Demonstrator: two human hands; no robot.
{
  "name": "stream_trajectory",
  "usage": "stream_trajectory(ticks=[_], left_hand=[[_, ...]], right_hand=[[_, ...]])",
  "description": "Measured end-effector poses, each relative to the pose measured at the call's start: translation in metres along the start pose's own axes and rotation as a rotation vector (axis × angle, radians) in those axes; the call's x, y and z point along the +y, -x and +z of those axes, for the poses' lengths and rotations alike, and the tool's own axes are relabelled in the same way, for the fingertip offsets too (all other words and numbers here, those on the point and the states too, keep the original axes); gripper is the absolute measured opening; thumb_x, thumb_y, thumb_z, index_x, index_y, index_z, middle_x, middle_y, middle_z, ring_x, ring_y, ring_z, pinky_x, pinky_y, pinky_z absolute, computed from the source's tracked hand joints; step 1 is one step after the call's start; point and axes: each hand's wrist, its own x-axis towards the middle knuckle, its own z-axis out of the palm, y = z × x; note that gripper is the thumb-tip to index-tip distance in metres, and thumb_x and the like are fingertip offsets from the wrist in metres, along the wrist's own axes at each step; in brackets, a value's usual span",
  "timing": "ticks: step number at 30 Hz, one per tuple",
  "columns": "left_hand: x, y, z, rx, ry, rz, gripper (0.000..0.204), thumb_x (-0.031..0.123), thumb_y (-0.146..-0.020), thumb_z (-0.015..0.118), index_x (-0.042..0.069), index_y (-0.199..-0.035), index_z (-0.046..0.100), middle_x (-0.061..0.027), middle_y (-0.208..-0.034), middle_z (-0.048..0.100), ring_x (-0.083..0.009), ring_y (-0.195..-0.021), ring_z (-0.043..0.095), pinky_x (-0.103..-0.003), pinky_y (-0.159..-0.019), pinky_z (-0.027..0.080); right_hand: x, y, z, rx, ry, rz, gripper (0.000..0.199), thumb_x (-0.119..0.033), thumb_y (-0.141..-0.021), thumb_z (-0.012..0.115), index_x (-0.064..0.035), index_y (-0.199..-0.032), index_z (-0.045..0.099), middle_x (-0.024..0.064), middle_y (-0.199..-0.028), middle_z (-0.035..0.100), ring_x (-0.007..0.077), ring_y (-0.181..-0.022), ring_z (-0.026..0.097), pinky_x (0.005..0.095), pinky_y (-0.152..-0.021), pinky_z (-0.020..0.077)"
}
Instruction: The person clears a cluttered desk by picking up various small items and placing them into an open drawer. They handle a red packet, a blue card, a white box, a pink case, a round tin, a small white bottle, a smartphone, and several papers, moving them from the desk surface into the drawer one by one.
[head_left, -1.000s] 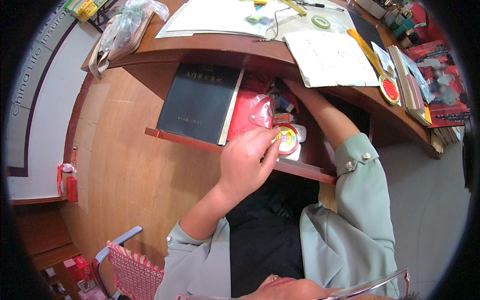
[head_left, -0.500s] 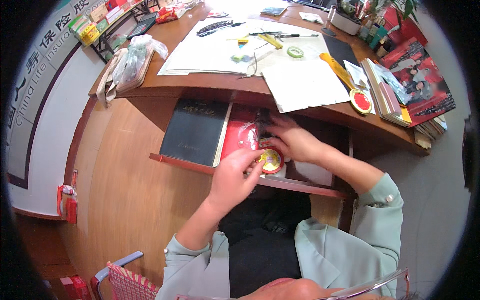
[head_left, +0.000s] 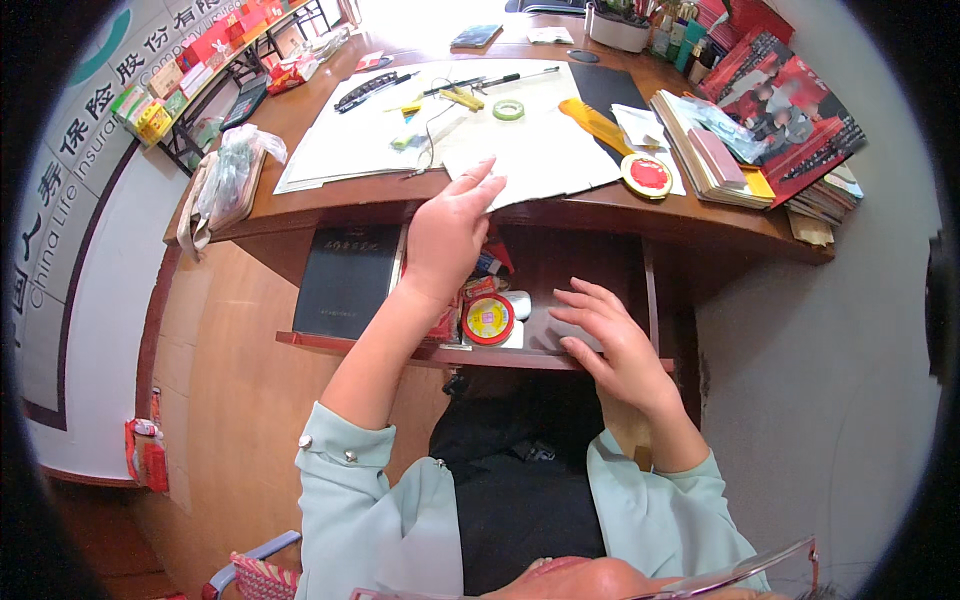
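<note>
My left hand [head_left: 450,235] reaches over the open drawer [head_left: 540,358] to the desk's front edge. Its fingers stretch out over the near edge of a white sheet of paper [head_left: 540,170]. My right hand [head_left: 625,350] hovers above the drawer's right part, fingers spread and holding nothing. Between the hands, a round red-and-yellow tin [head_left: 488,319] lies at the drawer front beside a white object [head_left: 518,304]. A black notebook [head_left: 345,280] fills the drawer's left side. My left hand and forearm partly cover the red items behind the tin.
On the desk lie pens [head_left: 515,77], a green tape roll [head_left: 508,116], a yellow strip-like object [head_left: 590,122] and a round red-and-gold item [head_left: 647,176]. Stacked books [head_left: 715,165] stand at the right. A plastic bag [head_left: 235,170] sits at the left corner.
My left hand has left the tin and moved up to the desk edge. My right hand has drawn back from deep in the drawer toward its right front. The view has shifted.
</note>
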Motion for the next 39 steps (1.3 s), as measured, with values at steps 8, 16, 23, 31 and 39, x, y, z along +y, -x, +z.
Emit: stream_trajectory(ticks=[8, 16, 23, 31, 39], left_hand=[[0.034, 0.022, -0.041, 0.192, 1.081, -0.502, 0.028, 0.011, -0.104, 0.050, -0.009, -0.121, 0.058, -0.0187, -0.107, 0.069, -0.0307, -0.098, 0.072, -0.035, -0.083, 0.060], [0.030, 0.052, -0.041, -0.024, 1.478, -0.811, 0.027, 0.013, -0.100, 0.058, -0.008, -0.117, 0.056, -0.0194, -0.109, 0.067, -0.0329, -0.100, 0.071, -0.028, -0.075, 0.065], [0.031, 0.067, -0.022, -0.177, 1.564, -1.031, 0.033, 0.014, -0.099, 0.060, -0.007, -0.121, 0.050, -0.0231, -0.109, 0.065, -0.0342, -0.095, 0.072, -0.028, -0.070, 0.066], [0.032, 0.062, -0.011, -0.284, 1.608, -0.901, 0.068, 0.048, -0.103, 0.045, -0.007, -0.142, 0.039, -0.0278, -0.135, 0.051, -0.0391, -0.131, 0.050, -0.043, -0.107, 0.049], [0.047, 0.051, 0.023, -0.230, 1.366, -1.040, 0.083, 0.006, -0.088, 0.070, -0.009, -0.151, 0.017, -0.0301, -0.144, 0.041, -0.0346, -0.129, 0.052, -0.043, -0.106, 0.049]], right_hand=[[0.013, 0.006, -0.001, 0.160, -0.352, 0.054, 0.031, -0.011, -0.095, 0.059, -0.0004, -0.123, 0.064, 0.0162, -0.123, 0.065, 0.0298, -0.118, 0.060, 0.0400, -0.102, 0.0461], [0.019, 0.008, 0.002, 0.394, -0.911, 0.117, 0.067, -0.028, -0.097, 0.065, 0.0006, -0.148, 0.035, 0.0193, -0.134, 0.057, 0.0244, -0.109, 0.064, 0.0324, -0.087, 0.0510], [0.021, 0.009, 0.001, 0.529, -1.087, 0.372, 0.043, -0.021, -0.098, 0.064, 0.0028, -0.130, 0.050, 0.0082, -0.099, 0.066, 0.0070, -0.069, 0.056, 0.0192, -0.059, 0.0427], [0.022, 0.010, -0.009, 0.524, -1.106, 0.299, 0.017, -0.010, -0.096, 0.063, -0.0005, -0.110, 0.060, 0.0162, -0.107, 0.069, 0.0176, -0.095, 0.069, 0.0232, -0.070, 0.0552], [0.012, 0.037, -0.024, 0.285, -0.213, 0.125, 0.030, 0.010, -0.086, 0.055, -0.0044, -0.111, 0.065, 0.0147, -0.130, 0.064, 0.0254, -0.117, 0.064, 0.0345, -0.096, 0.0517]])
